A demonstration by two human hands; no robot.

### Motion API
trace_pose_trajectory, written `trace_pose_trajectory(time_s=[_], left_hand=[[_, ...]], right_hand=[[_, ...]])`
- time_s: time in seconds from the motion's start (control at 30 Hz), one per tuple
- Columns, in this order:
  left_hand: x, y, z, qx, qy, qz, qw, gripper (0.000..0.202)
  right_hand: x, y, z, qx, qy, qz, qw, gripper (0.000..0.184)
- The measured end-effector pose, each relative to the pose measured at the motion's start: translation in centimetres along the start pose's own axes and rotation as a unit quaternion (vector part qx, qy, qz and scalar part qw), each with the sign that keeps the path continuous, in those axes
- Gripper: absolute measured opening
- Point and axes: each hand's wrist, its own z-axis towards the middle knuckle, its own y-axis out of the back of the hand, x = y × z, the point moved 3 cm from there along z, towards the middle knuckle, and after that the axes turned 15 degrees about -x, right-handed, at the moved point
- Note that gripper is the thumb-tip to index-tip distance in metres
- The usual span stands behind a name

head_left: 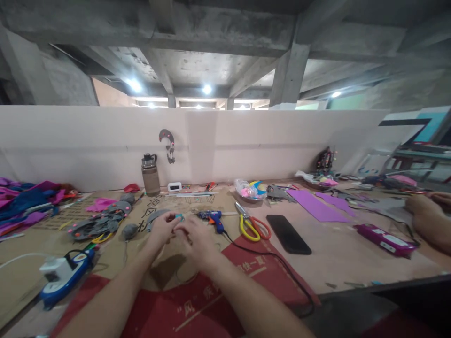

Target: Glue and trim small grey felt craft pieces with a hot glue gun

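Observation:
My left hand (pixel 162 231) and my right hand (pixel 196 240) meet above the cardboard, their fingertips pinched close together. A small teal scrap (pixel 179 217) shows at the left fingertips. What the right fingers hold, if anything, is too small to make out. Partly behind my left hand lies a grey felt piece (pixel 155 216). A blue glue gun (pixel 215 220) with an orange trigger rests just beyond my right hand. Left of my hands sits a ball of grey yarn (pixel 129 231).
Scissors (pixel 252 225), a black phone (pixel 289 234) and purple felt sheets (pixel 319 205) lie to the right. A bottle (pixel 150 174) stands by the partition. At left are a power strip (pixel 66 279) and grey felt pieces (pixel 97 224). Another person's arm (pixel 428 220) reaches in at far right.

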Motion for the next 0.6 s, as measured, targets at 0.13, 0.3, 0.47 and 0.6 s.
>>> trace_pose_trajectory(time_s=[0.13,0.3,0.47,0.6], left_hand=[[0.0,0.0,0.0,0.002,0.014,-0.039,0.999,0.036],[-0.3,-0.3,0.2,0.015,0.005,-0.073,0.997,0.034],[-0.7,-0.4,-0.1,0.025,-0.008,-0.100,0.995,0.031],[-0.8,-0.3,-0.2,0.025,0.006,-0.124,0.992,0.030]], right_hand=[[-4.3,2.9,1.5,-0.091,-0.099,-0.144,0.980,0.022],[-10.4,4.7,0.5,0.014,-0.259,-0.409,0.875,0.039],[-12.6,3.0,-0.6,0.083,-0.300,-0.419,0.853,0.032],[-13.8,2.2,0.0,0.095,-0.327,-0.383,0.859,0.022]])
